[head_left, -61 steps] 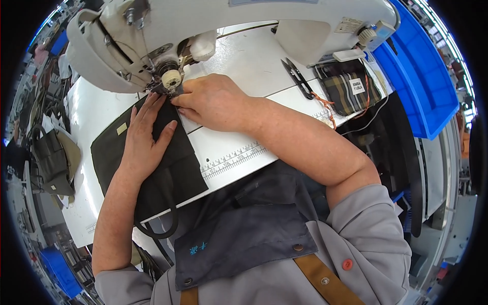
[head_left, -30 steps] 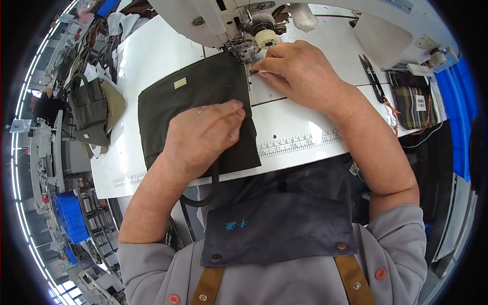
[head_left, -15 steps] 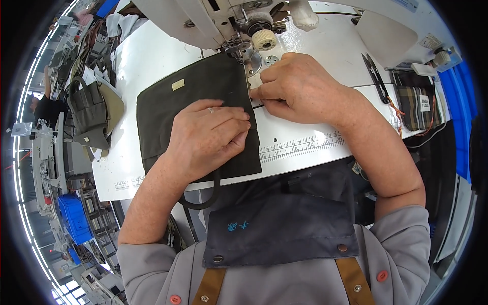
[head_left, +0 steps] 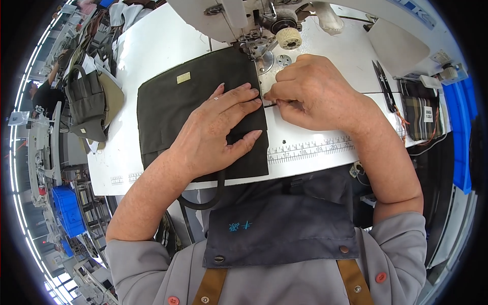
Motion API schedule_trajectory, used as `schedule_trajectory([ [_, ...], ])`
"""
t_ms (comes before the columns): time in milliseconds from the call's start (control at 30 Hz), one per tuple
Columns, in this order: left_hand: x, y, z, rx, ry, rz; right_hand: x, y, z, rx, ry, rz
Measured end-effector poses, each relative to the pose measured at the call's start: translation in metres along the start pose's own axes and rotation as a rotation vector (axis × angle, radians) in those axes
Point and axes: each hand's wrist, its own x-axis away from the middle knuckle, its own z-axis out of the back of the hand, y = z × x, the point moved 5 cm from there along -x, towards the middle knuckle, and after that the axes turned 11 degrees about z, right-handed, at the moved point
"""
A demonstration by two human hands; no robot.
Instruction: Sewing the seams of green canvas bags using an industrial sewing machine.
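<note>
Left hand (head_left: 209,131) fingers have fanned wider, resting open on the cloth (head_left: 165,109) beneath them. Right hand (head_left: 320,95) fingers curl together at its edge; whether they pinch it, I cannot tell.

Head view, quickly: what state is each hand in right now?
Left hand: open, laid on the dark fabric piece.
Right hand: curled near the fabric's edge; whether it holds anything cannot be told.
</note>
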Motion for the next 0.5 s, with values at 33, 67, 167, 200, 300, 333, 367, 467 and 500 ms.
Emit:
schedule_trajectory([
  [33, -0.0003, 0.0004, 0.0002, -0.009, 0.001, 0.0, -0.0002, 0.0001, 0.0006, 0.008, 0.012, -0.012],
  [67, -0.0004, 0.0011, 0.0004, -0.013, 0.005, 0.0, -0.0004, 0.0002, 0.001, 0.016, 0.024, -0.024],
  [167, 0.0006, 0.0025, 0.0012, 0.002, 0.025, 0.018, -0.0012, -0.0019, 0.0017, 0.025, 0.084, -0.042],
  [200, 0.001, 0.0022, 0.0014, 0.01, 0.032, 0.028, -0.0018, -0.0027, 0.0005, 0.008, 0.074, -0.035],
  [300, 0.0009, 0.0014, 0.0012, 0.002, 0.044, 0.004, -0.0028, -0.0044, -0.002, -0.04, 0.041, -0.021],
  [333, 0.0004, 0.0011, 0.001, -0.006, 0.05, -0.012, -0.0028, -0.0047, -0.0023, -0.056, 0.033, -0.025],
  [367, -0.0002, 0.0007, 0.0009, -0.012, 0.06, -0.025, -0.0029, -0.005, -0.0027, -0.068, 0.023, -0.025],
  [467, -0.0011, -0.0003, 0.0017, -0.011, 0.081, -0.036, -0.0032, -0.0053, -0.0018, -0.065, 0.015, -0.016],
  [500, -0.0012, -0.0006, 0.0021, -0.007, 0.086, -0.035, -0.0031, -0.0052, -0.0021, -0.062, 0.012, -0.021],
])
